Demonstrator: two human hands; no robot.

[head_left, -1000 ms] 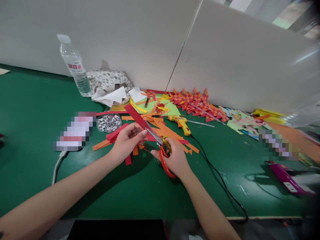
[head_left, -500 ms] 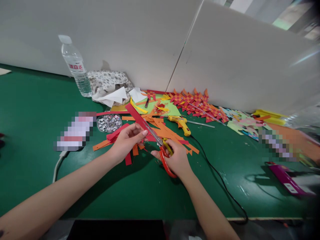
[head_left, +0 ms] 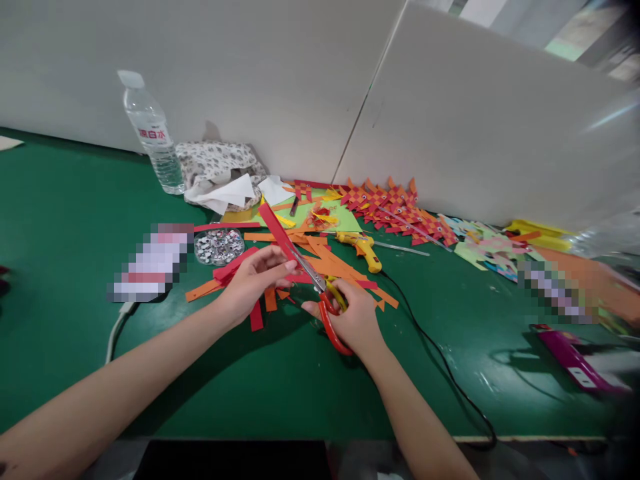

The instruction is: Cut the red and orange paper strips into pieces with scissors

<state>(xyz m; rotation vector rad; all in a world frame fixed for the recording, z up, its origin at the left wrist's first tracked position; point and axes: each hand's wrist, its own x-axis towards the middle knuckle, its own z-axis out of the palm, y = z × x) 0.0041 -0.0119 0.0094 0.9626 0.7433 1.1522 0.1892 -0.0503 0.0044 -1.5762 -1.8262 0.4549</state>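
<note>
Head view: left hand (head_left: 253, 283) pinches a red paper strip (head_left: 275, 227) between thumb and fingers, above loose orange strips (head_left: 336, 265) on the green surface (head_left: 235, 393). Right hand (head_left: 357, 317) grips scissors (head_left: 317, 283), fingers curled around the handles, blades at the red strip. Yellow glue gun (head_left: 369, 253) lies beyond.

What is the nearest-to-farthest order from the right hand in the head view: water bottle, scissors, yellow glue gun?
1. Scissors: held in the right hand.
2. Yellow glue gun: just beyond that hand.
3. Water bottle: over to the left, near the wall.
</note>
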